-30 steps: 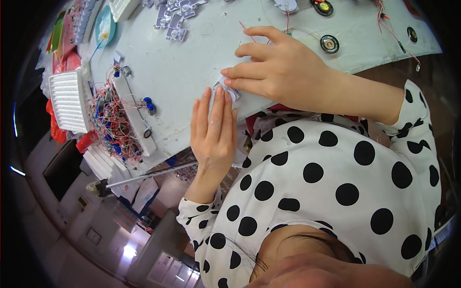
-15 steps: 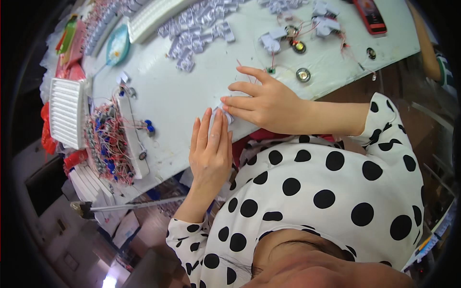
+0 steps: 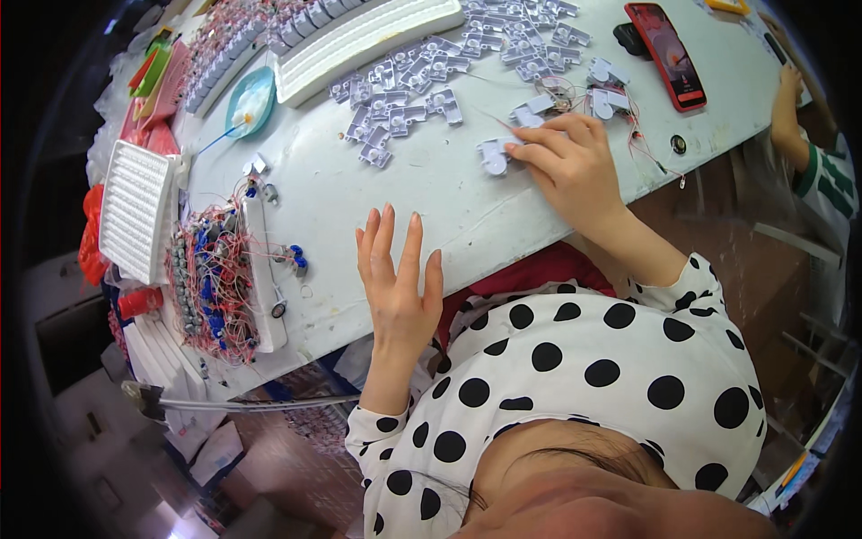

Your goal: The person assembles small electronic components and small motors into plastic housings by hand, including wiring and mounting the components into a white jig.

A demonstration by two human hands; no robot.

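Observation:
My right hand [image 3: 575, 166] is over the middle right of the table, its fingers bent and pinching the edge of a small pale grey plastic housing [image 3: 494, 156]. More such housings [image 3: 532, 111] with wires lie just beyond its knuckles. Over the near part of the white table [image 3: 337, 207], my left hand [image 3: 395, 286] is open, fingers spread and pointing away from me, holding nothing. A loose group of pale plastic housings [image 3: 395, 112] lies farther off, beyond both hands.
At the left are a bundle of wired parts [image 3: 211, 278], a white ribbed tray [image 3: 136, 211] and a turquoise dish [image 3: 251, 101]. A long white foam tray [image 3: 368, 49] lies at the back. A red phone [image 3: 669, 63] is at the far right, near another person's arm [image 3: 788, 117].
My hands have moved apart. The right one has gone away from me and to the right with the small housing; the left fingers have spread. The view has shifted a little.

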